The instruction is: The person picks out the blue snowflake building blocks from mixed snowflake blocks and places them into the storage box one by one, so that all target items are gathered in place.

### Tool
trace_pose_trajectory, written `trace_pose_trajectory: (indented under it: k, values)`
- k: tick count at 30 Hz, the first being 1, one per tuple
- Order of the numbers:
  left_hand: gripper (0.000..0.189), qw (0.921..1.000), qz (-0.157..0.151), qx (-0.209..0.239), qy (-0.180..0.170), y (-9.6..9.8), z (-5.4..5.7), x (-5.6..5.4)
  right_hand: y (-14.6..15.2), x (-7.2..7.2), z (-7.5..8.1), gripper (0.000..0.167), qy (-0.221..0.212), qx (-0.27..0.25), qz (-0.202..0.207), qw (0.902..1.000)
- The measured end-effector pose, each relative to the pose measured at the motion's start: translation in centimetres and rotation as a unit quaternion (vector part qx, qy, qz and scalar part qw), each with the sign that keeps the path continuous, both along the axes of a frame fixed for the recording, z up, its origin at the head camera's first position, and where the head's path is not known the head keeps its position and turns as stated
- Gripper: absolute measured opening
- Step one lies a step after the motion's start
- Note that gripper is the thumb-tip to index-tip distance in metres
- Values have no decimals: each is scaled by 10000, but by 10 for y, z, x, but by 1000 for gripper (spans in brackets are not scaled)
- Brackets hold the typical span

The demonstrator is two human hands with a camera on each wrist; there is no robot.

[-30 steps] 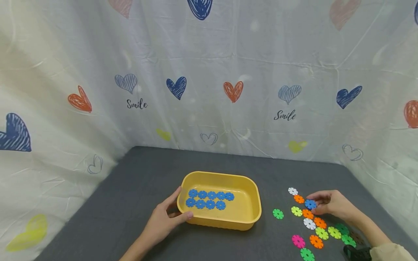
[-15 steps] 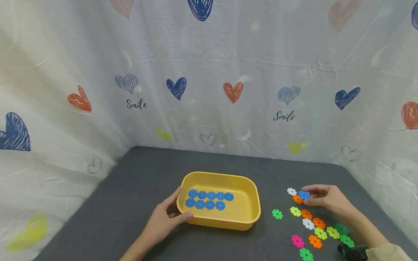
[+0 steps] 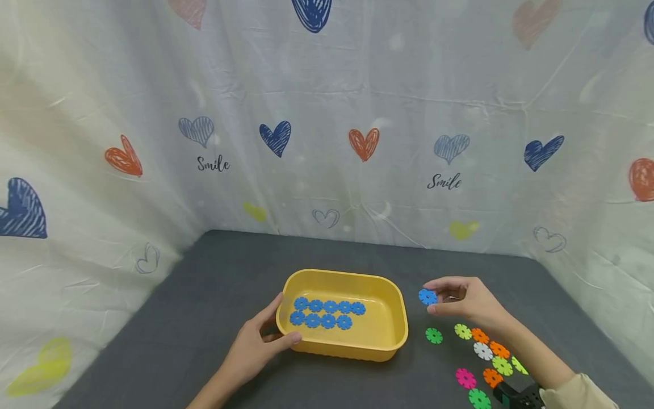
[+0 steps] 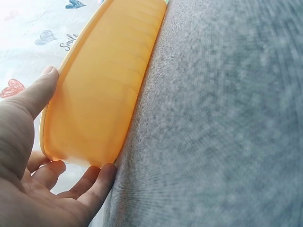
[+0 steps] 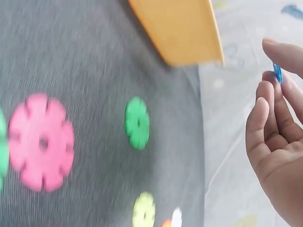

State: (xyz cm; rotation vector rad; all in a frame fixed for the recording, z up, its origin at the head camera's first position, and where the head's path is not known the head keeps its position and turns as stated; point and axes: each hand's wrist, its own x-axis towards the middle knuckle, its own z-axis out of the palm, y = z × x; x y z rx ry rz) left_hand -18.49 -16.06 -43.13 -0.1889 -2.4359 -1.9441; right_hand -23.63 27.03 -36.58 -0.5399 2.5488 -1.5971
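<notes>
My left hand (image 3: 254, 347) grips the left end of a yellow plastic basin (image 3: 352, 351), thumb at the front rim and fingers round the end. In the left wrist view my fingers (image 4: 97, 191) touch the basin's outer wall (image 4: 102, 80). Two rows of blue notched discs (image 3: 330, 307) lie on its floor, toward the left. Off the basin's right side, my right hand (image 3: 472, 301) pinches one blue notched disc (image 3: 427, 296) above the table. That disc (image 5: 278, 72) appears edge-on between thumb and fingertips in the right wrist view.
On the dark grey tabletop (image 3: 245, 255), a green disc (image 3: 434, 336) lies right of the basin. A pink disc (image 3: 465, 378) and several orange, yellow, white and green ones lie farther right, some under my right forearm. A heart-printed curtain (image 3: 317, 170) surrounds the table.
My right hand has carried the blue disc from the loose discs leftward, toward the basin. Its hand and forearm now hide some discs at the right. My left hand and the basin stay in place.
</notes>
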Motion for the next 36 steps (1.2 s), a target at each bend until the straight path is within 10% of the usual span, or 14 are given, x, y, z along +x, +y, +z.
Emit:
trace_pose_trajectory:
  k: [36]
  values:
    - [89, 9999, 72, -68, 25, 1, 0, -1, -134, -11, -13, 35, -380, -126, 591, 9975]
